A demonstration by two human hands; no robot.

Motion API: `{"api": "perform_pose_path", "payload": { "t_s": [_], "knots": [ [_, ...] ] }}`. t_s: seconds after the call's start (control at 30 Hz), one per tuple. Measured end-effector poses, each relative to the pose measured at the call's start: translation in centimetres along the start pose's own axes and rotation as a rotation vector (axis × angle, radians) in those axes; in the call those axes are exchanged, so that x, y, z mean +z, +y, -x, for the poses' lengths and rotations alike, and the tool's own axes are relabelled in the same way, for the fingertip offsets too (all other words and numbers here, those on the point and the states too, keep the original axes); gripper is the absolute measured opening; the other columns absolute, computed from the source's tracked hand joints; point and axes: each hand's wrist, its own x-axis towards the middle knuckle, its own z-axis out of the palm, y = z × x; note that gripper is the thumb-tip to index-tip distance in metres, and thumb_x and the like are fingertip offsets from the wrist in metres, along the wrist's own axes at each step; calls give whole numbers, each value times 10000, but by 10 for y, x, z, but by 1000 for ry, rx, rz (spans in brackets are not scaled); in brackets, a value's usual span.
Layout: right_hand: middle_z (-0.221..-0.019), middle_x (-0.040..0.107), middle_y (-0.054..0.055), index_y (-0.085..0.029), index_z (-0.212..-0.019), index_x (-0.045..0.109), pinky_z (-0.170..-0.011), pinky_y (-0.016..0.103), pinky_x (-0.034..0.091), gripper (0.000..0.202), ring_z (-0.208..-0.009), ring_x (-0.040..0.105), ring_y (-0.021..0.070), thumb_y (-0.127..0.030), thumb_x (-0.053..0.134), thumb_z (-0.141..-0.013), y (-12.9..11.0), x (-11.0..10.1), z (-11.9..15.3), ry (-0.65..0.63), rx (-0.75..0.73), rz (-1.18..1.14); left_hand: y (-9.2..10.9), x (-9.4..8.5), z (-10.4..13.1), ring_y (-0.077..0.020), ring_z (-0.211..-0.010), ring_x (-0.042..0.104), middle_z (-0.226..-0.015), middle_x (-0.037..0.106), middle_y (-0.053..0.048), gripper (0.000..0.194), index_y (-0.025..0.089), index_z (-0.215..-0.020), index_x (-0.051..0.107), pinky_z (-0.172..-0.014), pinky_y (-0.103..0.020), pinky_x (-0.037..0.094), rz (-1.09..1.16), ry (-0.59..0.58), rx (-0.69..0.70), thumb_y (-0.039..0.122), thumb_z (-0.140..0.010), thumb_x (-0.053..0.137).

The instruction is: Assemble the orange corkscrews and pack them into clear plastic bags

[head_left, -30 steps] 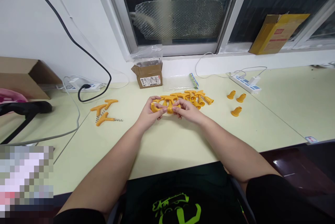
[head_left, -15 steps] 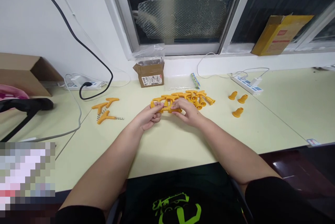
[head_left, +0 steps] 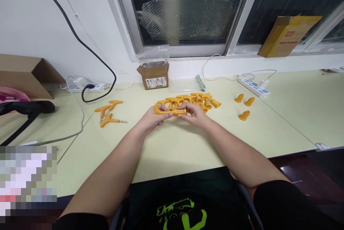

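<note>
A yellow corkscrew [head_left: 178, 112] lies sideways between my two hands just above the table. My left hand [head_left: 153, 118] is closed round its handle end, thumb along the shank. With thumb and fingers, my right hand [head_left: 196, 115] pinches the flared yellow sleeve at the other end; no metal spiral shows there. Just behind the hands lies a row of yellow corkscrews [head_left: 190, 98], along with loose bell-shaped sleeves [head_left: 215, 103]. To the left are three corkscrews [head_left: 107, 120] with bare metal spirals. Three separate yellow sleeves [head_left: 244, 115] stand or lie to the right.
Behind the row are a small cardboard box [head_left: 156, 78] and a clear plastic bag [head_left: 185, 85]. Power strips [head_left: 254, 85] with cables sit near the wall. A black stand-like object [head_left: 29, 109] and a larger carton [head_left: 24, 74] occupy the far left.
The corkscrew has turned in my hands, so its handle and sleeve show more plainly. My right hand's fingers have shifted to the sleeve's end, while the left thumb has moved along the shank.
</note>
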Motion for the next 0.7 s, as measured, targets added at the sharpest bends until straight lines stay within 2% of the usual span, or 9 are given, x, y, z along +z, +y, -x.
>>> {"api": "perform_pose_path", "payload": {
  "t_s": [0.1,0.2,0.33,0.4,0.5,0.6,0.7],
  "knots": [
    [-853,720,33,-194,-988,666,-661,306,565,344,-674,660,157,-450,809,-808,-2,5,-1,-44,269,-307,-4,-1,0,-79,-586,541,-708,632,14,455,157,-770,603,-536,-203,410,-204,48,203,347,-583,971],
    [-745,702,21,-175,-889,636,-508,220,483,347,-528,565,98,-440,826,-771,-10,7,-4,-117,511,-545,-4,-3,3,-129,-687,612,-779,686,-23,404,154,-734,628,-634,-250,473,-387,55,366,375,-621,947],
    [-567,585,-27,-163,-866,624,-360,152,262,208,-380,323,41,-364,668,-893,-21,9,-7,-152,887,-700,-3,-5,7,-149,-696,635,-769,718,-35,321,166,-742,698,-673,-273,485,-589,-12,561,413,-704,900],
    [-534,548,-36,-163,-859,616,-344,156,221,183,-362,272,42,-333,607,-926,-24,9,-6,-158,974,-705,-3,-5,7,-155,-707,658,-796,745,-39,274,177,-811,744,-697,-277,498,-646,-62,613,407,-744,876],
    [-632,634,10,-171,-920,618,-378,187,344,210,-410,421,79,-380,605,-939,-24,7,-4,-204,887,-662,-4,-7,5,-167,-740,688,-863,778,-52,257,189,-914,783,-724,-284,515,-669,-76,608,397,-779,848],
    [-865,695,11,-215,-1072,599,-536,236,517,304,-564,580,104,-378,746,-862,-20,4,-1,-195,629,-580,-7,-7,2,-191,-764,697,-874,784,-69,282,180,-895,787,-722,-301,523,-631,2,538,423,-766,849],
    [-1015,676,-5,-243,-1085,590,-672,259,566,423,-711,638,110,-297,852,-757,-14,3,0,-96,381,-446,-7,-6,0,-209,-809,702,-891,781,-82,326,166,-859,773,-748,-315,535,-559,79,471,447,-727,871]
  ]
}}
